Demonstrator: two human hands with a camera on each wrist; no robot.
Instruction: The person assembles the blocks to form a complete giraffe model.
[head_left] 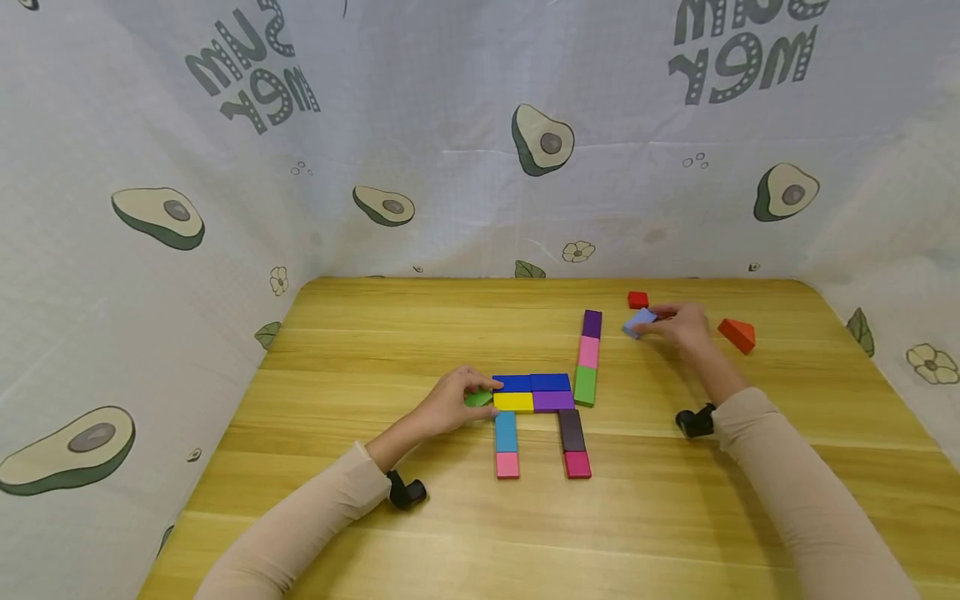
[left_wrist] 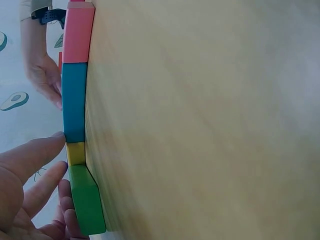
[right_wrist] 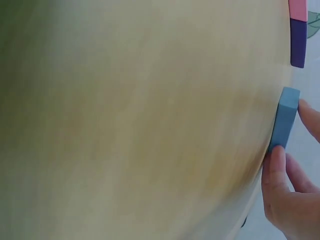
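My right hand [head_left: 682, 327] pinches a light blue block [head_left: 640, 322] between thumb and fingers at the back right. In the right wrist view this block [right_wrist: 285, 118] stands on edge, fingertips at both ends. My left hand [head_left: 447, 402] rests at the left end of a flat block figure, thumb tip by the corner of the yellow block [head_left: 513, 402], forefinger at the dark blue block [head_left: 513, 383]. Beneath that hand lies a green block [head_left: 478, 399], partly covered; it shows as an angled green piece [left_wrist: 88, 200] in the left wrist view.
A purple block [head_left: 553, 402] and another dark blue one complete two rows. Light blue [head_left: 506, 432] and dark [head_left: 572, 430] strips with pink ends extend frontward. A purple-pink-green strip [head_left: 588, 353] slants backward. A small red block [head_left: 638, 300] and red-orange triangle [head_left: 738, 335] lie near my right hand.
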